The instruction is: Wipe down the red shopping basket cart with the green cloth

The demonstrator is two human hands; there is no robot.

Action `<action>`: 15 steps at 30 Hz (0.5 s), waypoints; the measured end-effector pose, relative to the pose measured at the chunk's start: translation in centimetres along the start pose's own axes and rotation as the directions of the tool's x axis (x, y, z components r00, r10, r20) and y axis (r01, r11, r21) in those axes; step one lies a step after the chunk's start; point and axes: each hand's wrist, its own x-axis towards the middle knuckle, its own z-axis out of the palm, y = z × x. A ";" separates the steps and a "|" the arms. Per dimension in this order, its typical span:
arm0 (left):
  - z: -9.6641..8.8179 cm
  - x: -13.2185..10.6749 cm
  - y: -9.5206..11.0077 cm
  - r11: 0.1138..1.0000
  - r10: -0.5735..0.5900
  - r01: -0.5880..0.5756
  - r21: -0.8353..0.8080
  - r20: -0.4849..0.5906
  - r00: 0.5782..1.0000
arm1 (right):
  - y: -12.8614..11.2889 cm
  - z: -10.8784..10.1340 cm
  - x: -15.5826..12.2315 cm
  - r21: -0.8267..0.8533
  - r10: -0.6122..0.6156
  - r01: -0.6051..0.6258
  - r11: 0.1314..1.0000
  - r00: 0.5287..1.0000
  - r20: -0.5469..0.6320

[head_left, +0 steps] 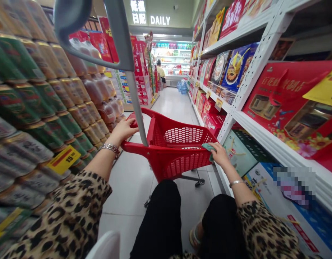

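Note:
A red plastic shopping cart (179,153) stands in front of my knees, its slotted basket showing nothing inside. A grey pole (137,104) rises from its left end to a grey loop handle (123,43). My left hand (124,129), with a metal watch on the wrist, is closed around the red rim beside the pole. At the basket's far right corner, my right hand (218,153) pinches a green cloth (209,146) against the rim. A silver bracelet circles my right wrist.
Stacked drink packs (42,108) line the left side, with a yellow price tag (65,159). White shelves (244,79) of boxed gifts run along the right, close to my right arm. A person (161,73) and blue water jugs (183,86) are far down the tiled aisle (171,104).

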 end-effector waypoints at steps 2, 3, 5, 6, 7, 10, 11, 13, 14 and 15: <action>0.4 0.6 0.6 1.000 0.004 -0.004 -0.011 0.005 1.000 | 0.7 -0.2 -0.4 -0.001 0.004 -0.004 1.000 1.000 -0.026; 0.6 0.8 0.9 1.000 0.011 -0.011 -0.017 0.008 1.000 | 0.9 -0.4 -0.7 0.000 0.008 -0.008 1.000 0.999 -0.035; 0.8 1.1 1.6 0.999 0.035 -0.035 -0.030 0.013 0.999 | 1.3 -0.7 -1.3 0.000 0.014 -0.014 1.000 0.998 -0.060; 0.9 1.1 2.0 0.998 0.045 -0.044 -0.034 0.015 0.999 | 1.5 -0.8 -1.6 -0.003 0.015 -0.015 1.000 0.997 -0.078; 1.0 1.1 2.4 0.998 0.049 -0.049 -0.035 0.016 0.999 | 1.6 -0.9 -2.0 -0.010 0.013 -0.014 1.000 0.995 -0.099; 1.3 0.9 3.5 0.998 0.046 -0.045 -0.036 0.023 0.999 | 1.8 -1.4 -3.2 -0.044 -0.012 0.005 0.999 0.986 -0.163; 1.4 0.9 3.8 0.998 0.047 -0.046 -0.042 0.024 0.999 | 1.8 -1.6 -3.6 -0.055 -0.023 0.014 0.998 0.984 -0.178; 1.7 0.9 4.2 0.997 0.059 -0.058 -0.057 0.019 0.998 | 1.4 -2.0 -4.4 -0.074 -0.040 0.025 0.997 0.978 -0.203; 1.9 1.0 4.3 0.996 0.067 -0.066 -0.062 0.015 0.998 | 0.9 -2.1 -4.8 -0.081 -0.050 0.034 0.996 0.976 -0.211; 2.0 1.1 4.5 0.995 0.074 -0.073 -0.066 0.012 0.997 | 0.2 -2.1 -5.1 -0.085 -0.063 0.045 0.995 0.974 -0.217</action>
